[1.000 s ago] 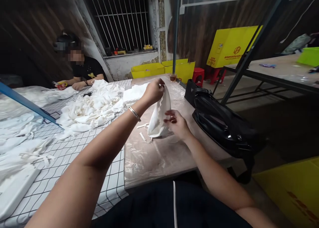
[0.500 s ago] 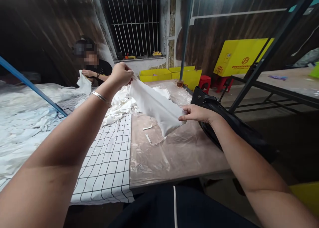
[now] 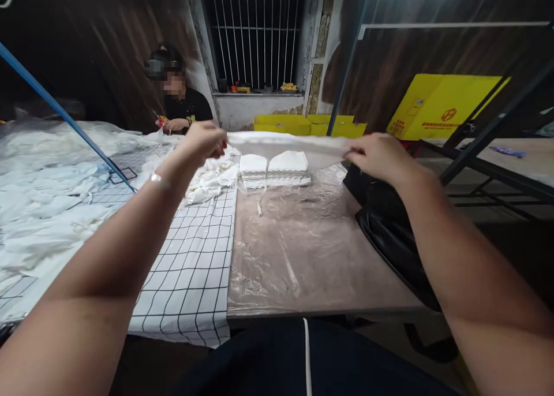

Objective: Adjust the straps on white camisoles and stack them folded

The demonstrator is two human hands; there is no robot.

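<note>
My left hand [image 3: 203, 144] and my right hand [image 3: 377, 154] each pinch one end of a white cloth piece [image 3: 285, 144], which is stretched flat and level between them above the table. A bracelet shows on my left wrist. Under the cloth, two neat stacks of folded white pieces [image 3: 276, 169] lie on the plastic-covered tabletop [image 3: 303, 251]. A loose heap of white cloth [image 3: 208, 179] sits just left of the stacks.
A black bag [image 3: 389, 234] rests at the table's right edge. A checked cloth [image 3: 186, 269] covers the left half, with white fabric piled further left. Another person [image 3: 179, 104] sits at the far end. Yellow boxes [image 3: 437, 104] and a second table stand behind.
The cloth hung crumpled from my left hand, then both hands pulled apart and raised it until it is taut and level. The view has tilted up, showing the folded stacks.
</note>
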